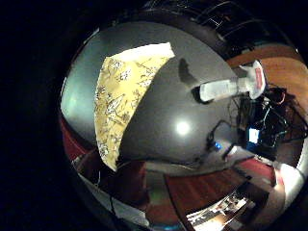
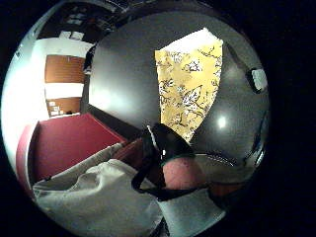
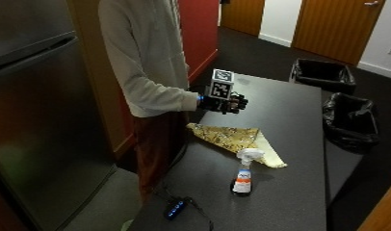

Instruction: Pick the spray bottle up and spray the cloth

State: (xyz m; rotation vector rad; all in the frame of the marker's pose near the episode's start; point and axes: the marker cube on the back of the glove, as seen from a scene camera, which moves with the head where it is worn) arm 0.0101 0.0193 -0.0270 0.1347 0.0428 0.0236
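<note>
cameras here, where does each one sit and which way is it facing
Outside view: stands off the table's near end, raised, looking along the dark table at the person, whose gloved right hand hovers above the yellow cloth and upright spray bottle.
Little finger side palm view: on the right palm, looking down at the cloth and bottle; none of the hand shows.
Thumb side palm view: same palm, looking down at the cloth; a black strap, a bare fingertip and the pale sleeve show.
All three views share the cloth and table.
</note>
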